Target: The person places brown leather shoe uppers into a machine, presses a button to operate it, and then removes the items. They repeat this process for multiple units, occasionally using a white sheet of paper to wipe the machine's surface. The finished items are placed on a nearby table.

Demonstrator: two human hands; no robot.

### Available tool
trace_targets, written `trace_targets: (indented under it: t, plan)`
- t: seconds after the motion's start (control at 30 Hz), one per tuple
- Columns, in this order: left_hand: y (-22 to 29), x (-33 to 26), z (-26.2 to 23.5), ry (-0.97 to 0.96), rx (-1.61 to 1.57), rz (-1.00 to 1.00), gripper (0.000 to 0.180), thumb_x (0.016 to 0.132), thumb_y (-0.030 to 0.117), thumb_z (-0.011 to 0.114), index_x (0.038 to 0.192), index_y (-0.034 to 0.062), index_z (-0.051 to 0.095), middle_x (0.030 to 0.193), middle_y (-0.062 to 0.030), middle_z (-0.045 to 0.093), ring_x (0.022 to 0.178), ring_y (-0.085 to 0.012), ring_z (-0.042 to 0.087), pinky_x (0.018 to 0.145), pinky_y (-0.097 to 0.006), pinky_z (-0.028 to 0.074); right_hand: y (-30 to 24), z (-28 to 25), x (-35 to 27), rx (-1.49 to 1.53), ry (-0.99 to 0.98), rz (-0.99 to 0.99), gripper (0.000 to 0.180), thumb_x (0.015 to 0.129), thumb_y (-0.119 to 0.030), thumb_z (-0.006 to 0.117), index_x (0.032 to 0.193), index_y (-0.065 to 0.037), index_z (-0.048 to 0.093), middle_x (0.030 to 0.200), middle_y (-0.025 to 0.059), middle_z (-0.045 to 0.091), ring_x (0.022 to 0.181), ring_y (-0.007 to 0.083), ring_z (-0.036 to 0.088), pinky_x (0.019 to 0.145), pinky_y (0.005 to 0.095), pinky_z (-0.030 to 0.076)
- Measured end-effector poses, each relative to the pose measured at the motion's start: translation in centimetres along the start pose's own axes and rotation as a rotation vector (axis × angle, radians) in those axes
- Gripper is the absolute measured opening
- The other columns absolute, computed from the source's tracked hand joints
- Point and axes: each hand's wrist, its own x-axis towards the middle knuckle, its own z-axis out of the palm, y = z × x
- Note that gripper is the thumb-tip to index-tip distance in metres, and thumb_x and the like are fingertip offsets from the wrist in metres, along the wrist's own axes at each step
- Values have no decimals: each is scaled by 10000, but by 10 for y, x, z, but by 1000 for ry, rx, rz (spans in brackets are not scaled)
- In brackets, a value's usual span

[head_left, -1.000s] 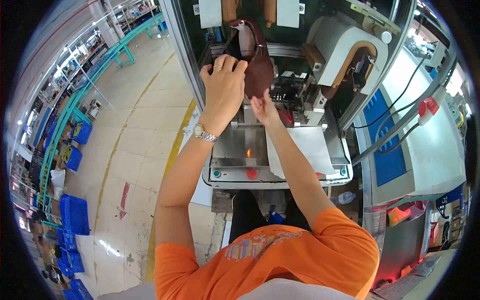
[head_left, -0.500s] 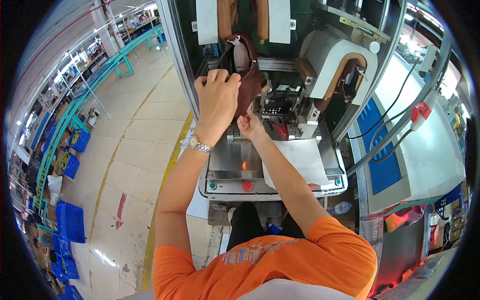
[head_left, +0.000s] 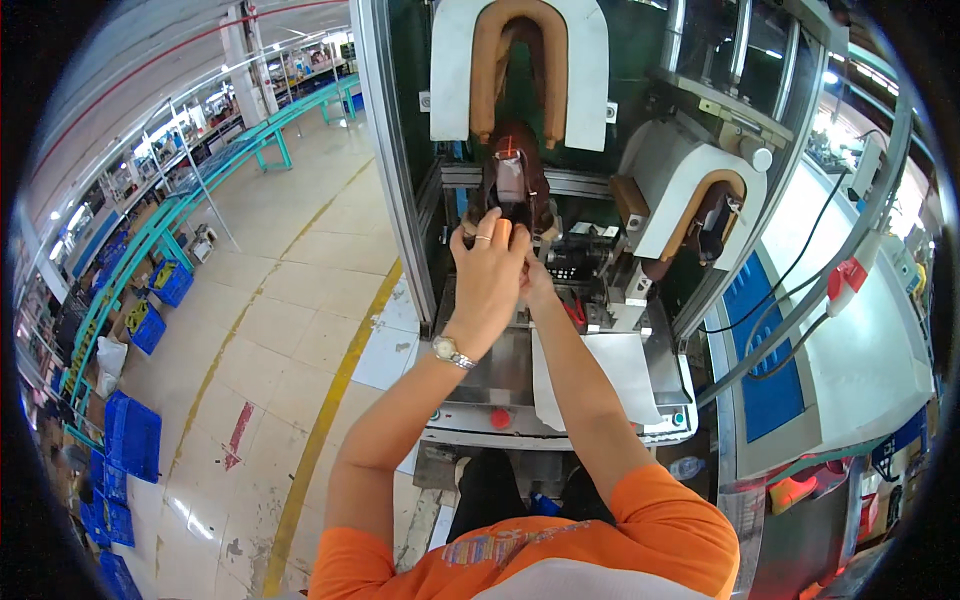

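A dark brown leather shoe upper (head_left: pixel 537 188) sits in the machine, directly below a padded U-shaped clamp (head_left: pixel 519 17). Its pale lining shows in the opening, and a thin red light line crosses it. My left hand (head_left: pixel 490 280), with a ring and a wristwatch, has its fingers curled around the upper's near end. Close beside it, my right hand (head_left: pixel 537 283) grips the same end from the right; its fingertips are partly hidden. A second dark brown upper (head_left: pixel 714 222) is held in the right-hand U-shaped clamp (head_left: pixel 690 205).
A white sheet (head_left: pixel 600 380) lies on the machine's front ledge, near a red button (head_left: pixel 501 418) and red-handled pliers (head_left: pixel 574 312). Metal frame posts (head_left: pixel 393 170) border the station. A hanging cable with a red connector (head_left: pixel 846 283) is at right, blue crates (head_left: pixel 132 435) at far left.
The shoe upper has gone from tilted in my hands to lined up under the middle clamp. Both hands have shifted to its near end, and my view has moved slightly.
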Motion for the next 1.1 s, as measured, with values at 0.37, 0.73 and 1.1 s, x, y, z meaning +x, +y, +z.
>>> trace_targets:
  t: [0.37, 0.73, 1.1]
  plan:
    - [-7, -5, -5, -65, 59, -30, 309, 719, 53, 536, 1028, 61, 527, 1072, -124, 500, 1164, -240, 371, 873, -577, 288, 28, 1, 1, -32, 80, 27, 229, 865, -341, 502, 889, -119, 555, 694, -5, 593, 590, 113, 590, 519, 242, 503]
    - [-7, -6, -6, -56, 67, -31, 313, 745, 86, 503, 1057, 72, 522, 1047, -85, 484, 1173, -213, 371, 865, -635, 276, 19, 33, -28, 35, -15, -63, 297, 912, -358, 384, 1018, -132, 544, 706, -15, 596, 493, 58, 515, 426, 201, 425]
    - [-11, -5, -1, -14, -7, 2, 240, 736, 92, 512, 974, 67, 524, 1024, -71, 477, 1167, -204, 363, 877, -632, 259, 20, 6, -24, 11, -121, -97, 297, 904, -368, 401, 1004, -128, 544, 691, -14, 589, 485, 63, 502, 429, 216, 419]
